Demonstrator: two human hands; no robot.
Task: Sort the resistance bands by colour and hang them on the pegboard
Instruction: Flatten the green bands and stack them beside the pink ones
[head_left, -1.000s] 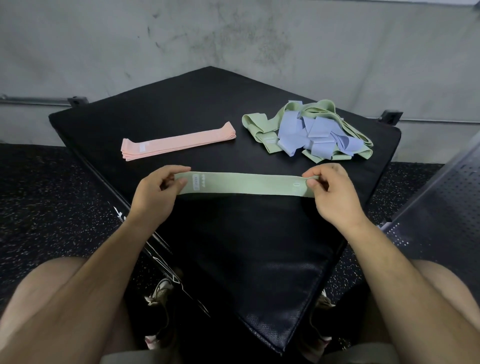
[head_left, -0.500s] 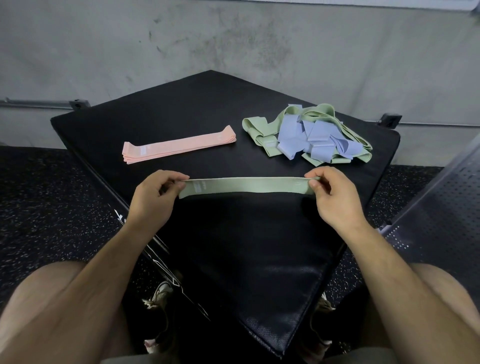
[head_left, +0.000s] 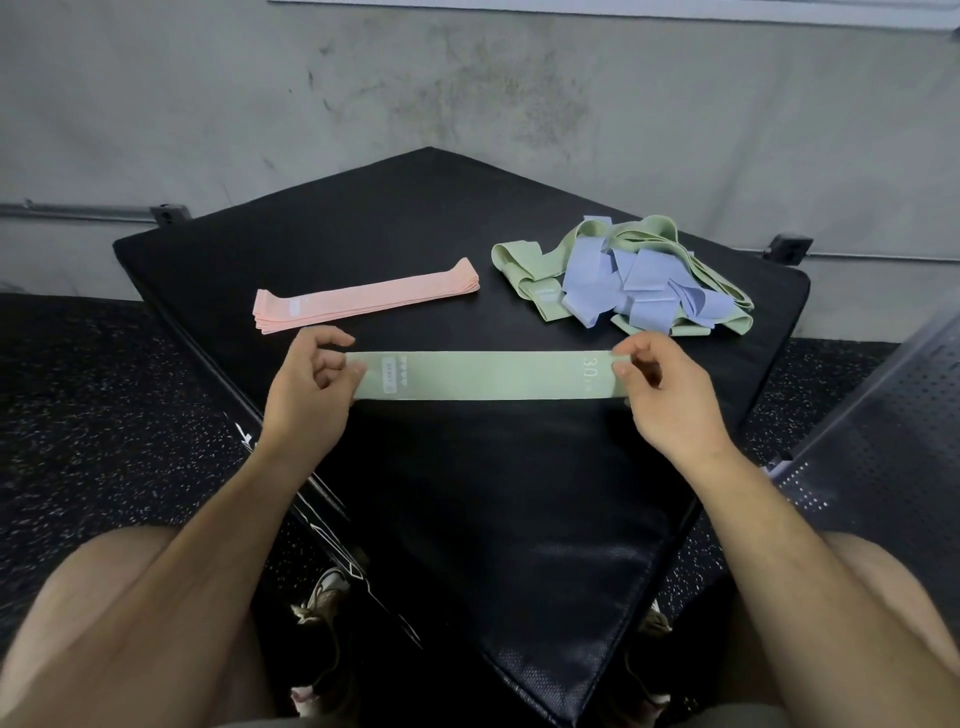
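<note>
Pinching opposite ends of a flat green band (head_left: 488, 375), left hand (head_left: 306, 395) and right hand (head_left: 670, 400), over black pad (head_left: 493, 493)

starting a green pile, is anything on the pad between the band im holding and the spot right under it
Nothing visible. The green band, pinched by the left hand and right hand, spans bare black pad; the pink stack and mixed heap lie farther back.
</note>
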